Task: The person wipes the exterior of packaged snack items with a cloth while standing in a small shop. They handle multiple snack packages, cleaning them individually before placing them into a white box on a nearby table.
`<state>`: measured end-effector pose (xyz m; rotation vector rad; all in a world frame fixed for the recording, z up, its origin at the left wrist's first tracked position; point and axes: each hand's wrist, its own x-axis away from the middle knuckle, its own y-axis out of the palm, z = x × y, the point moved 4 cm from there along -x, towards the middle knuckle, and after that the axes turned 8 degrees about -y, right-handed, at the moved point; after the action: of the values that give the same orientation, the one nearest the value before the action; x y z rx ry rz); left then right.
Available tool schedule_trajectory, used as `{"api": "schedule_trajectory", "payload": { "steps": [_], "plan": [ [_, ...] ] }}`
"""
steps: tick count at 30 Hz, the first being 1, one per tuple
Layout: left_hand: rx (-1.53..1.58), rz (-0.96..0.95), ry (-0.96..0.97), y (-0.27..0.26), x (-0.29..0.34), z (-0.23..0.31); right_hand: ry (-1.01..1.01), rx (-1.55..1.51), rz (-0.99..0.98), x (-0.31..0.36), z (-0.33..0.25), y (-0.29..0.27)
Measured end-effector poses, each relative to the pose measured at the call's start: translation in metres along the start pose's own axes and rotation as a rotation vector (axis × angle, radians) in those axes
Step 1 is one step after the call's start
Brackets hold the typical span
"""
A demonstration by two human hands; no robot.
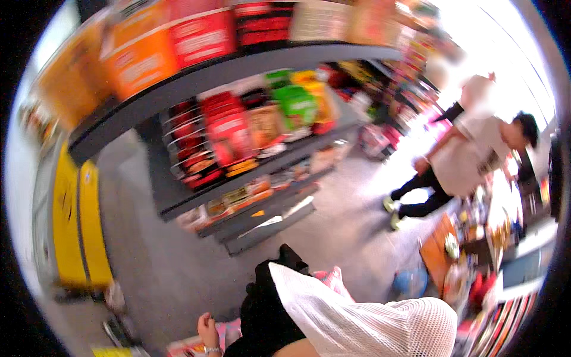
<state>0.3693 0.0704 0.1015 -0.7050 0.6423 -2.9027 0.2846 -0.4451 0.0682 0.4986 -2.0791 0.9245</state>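
My left hand [207, 329] hangs low at the bottom edge, beside my black trousers, with a metal band at the wrist. Its fingers look curled. Pink-and-white packaging [231, 332] shows right beside it, and motion blur hides whether the fingers hold it. My white knit sleeve [369, 315] stretches across the lower right and covers that side. My right hand is out of sight. Past the sleeve's upper edge pokes a small pink-and-white printed thing [335, 279]; what holds it cannot be made out.
A dark shelf unit [256, 163] bears red, green and yellow snack packs, with large cartons [202, 38] above. A yellow cabinet [83, 220] stands at the left. To the right, a person [470, 152] in a white shirt stands by a cluttered counter [440, 244] and a blue round object [410, 282].
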Motion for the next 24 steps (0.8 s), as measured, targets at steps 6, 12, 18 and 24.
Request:
{"api": "schedule_trajectory", "payload": {
  "steps": [6, 12, 18, 24],
  "plan": [
    [-0.35, -0.319, 0.147, -0.004, -0.069, 0.03, 0.123, -0.32, 0.23, 0.044, 0.004, 0.08],
    [-0.462, -0.558, 0.36, 0.075, -0.126, 0.069, 0.323, -0.556, 0.286, 0.095, 0.017, 0.175],
    [-0.397, -0.849, 0.324, 0.14, -0.188, 0.039, 0.387, -0.69, 0.294, 0.099, 0.005, 0.215],
    [-0.611, -1.064, 0.297, 0.16, -0.218, 0.022, 0.355, -0.789, 0.466, 0.074, -0.017, 0.179]
  ]
}}
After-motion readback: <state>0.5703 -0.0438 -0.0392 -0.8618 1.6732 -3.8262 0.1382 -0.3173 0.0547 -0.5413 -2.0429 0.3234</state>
